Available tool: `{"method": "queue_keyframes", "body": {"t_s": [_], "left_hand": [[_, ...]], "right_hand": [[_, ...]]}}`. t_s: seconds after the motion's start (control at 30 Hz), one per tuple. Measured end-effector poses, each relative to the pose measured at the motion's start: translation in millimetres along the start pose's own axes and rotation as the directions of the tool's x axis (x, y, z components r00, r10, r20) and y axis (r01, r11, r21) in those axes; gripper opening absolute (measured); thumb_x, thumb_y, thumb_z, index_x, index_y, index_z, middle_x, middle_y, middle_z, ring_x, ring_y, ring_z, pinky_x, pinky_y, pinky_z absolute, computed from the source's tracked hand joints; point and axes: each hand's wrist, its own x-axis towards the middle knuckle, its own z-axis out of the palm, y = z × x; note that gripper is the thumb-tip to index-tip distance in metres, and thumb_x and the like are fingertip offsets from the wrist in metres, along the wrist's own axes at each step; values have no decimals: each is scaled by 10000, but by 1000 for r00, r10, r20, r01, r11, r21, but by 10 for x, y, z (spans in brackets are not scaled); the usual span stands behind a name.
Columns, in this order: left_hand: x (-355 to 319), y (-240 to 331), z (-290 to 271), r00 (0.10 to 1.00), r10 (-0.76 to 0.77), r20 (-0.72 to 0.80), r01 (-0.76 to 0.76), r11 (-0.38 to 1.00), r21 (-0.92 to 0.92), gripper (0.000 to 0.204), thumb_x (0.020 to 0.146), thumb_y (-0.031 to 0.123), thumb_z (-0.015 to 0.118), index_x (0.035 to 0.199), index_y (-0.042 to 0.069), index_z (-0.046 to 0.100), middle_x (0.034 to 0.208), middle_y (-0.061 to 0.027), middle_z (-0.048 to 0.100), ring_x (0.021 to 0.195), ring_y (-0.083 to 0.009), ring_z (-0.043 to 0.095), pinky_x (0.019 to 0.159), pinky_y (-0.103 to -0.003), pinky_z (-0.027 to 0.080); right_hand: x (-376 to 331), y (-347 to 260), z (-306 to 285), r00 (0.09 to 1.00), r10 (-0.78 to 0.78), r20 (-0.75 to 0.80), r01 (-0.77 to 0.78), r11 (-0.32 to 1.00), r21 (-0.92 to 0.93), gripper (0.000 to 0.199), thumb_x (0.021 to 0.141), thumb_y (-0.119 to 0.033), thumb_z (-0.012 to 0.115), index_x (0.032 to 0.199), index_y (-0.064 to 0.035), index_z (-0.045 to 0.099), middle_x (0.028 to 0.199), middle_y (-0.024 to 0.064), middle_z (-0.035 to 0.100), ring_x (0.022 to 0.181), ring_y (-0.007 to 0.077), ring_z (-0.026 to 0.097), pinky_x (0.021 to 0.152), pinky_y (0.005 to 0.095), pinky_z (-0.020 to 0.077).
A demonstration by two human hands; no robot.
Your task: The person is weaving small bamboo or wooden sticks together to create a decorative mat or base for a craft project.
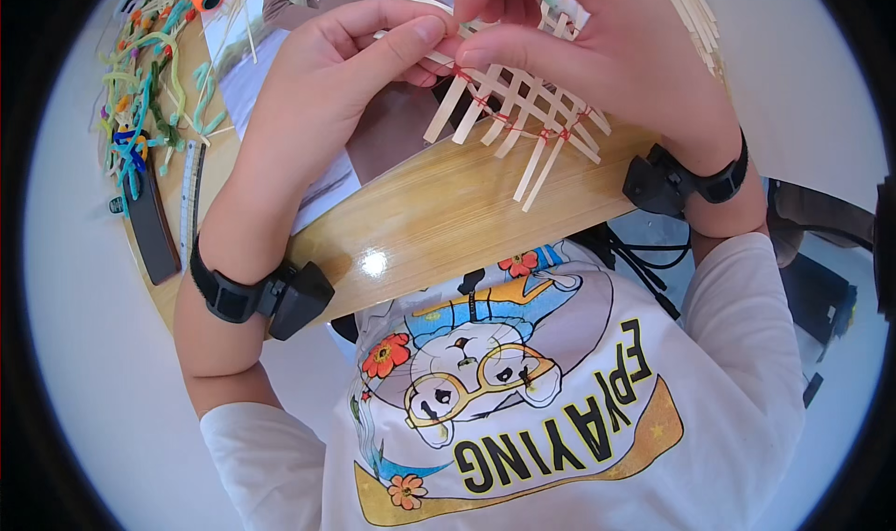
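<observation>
Lattice: pale wooden strips crossed in an open weave [515, 92], held up above the near part of the desk [448, 204], between the two hands.
Left grip: the left hand [359, 60] pinches thumb to forefinger, seemingly on the lattice's left edge; the exact hold is partly hidden.
Right grip: the right hand [588, 60] has its thumb by the left fingertips; whether it is closed on thread or strip, one cannot tell.
Done: strips are interlaced, and red thread [546, 134] runs along the near crossings.
Left over: near strip ends stick out unevenly, past the thread; by judgement the binding is partway. The far side is hidden behind the hands.
Around: a printed sheet [383, 139] beneath; pipe cleaners [168, 64] and a ruler [189, 186] to the left; spare strips [695, 18] at upper right.
</observation>
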Motion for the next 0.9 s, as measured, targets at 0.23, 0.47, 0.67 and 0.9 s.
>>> {"method": "queue_keyframes", "body": {"t_s": [0.23,0.47,0.67,0.9], "left_hand": [[-9,89,21,993,34,-109,-21,993,119,254,919,212,598,1065,8,639,923,-31,663,759,-73,588,710,-203,469],[-23,153,-169,958,173,-231,-57,898,436,217,951,217,547,1053,46,633,892,9,627,685,-44,532,611,-190,415],[39,154,-346,882,299,-365,-224,946,235,236,965,222,528,1070,24,604,906,-12,614,716,-79,549,671,-222,440],[79,147,-460,908,309,-281,-245,939,242,247,961,224,534,1079,15,596,961,-51,636,871,-116,604,804,-242,475]], "right_hand": [[15,381,137,988,-152,-17,153,986,71,171,838,-164,680,924,-31,617,809,89,598,734,206,584,652,284,466],[49,238,93,998,65,4,-65,998,26,139,862,-136,642,939,-23,617,803,80,616,700,152,582,625,269,467],[133,236,107,962,267,48,-271,954,126,160,877,-135,628,992,-23,623,816,61,632,703,120,582,635,252,471],[170,199,121,951,303,58,-308,946,105,208,889,-124,615,1071,-23,622,845,55,641,723,107,588,663,235,475]]}}
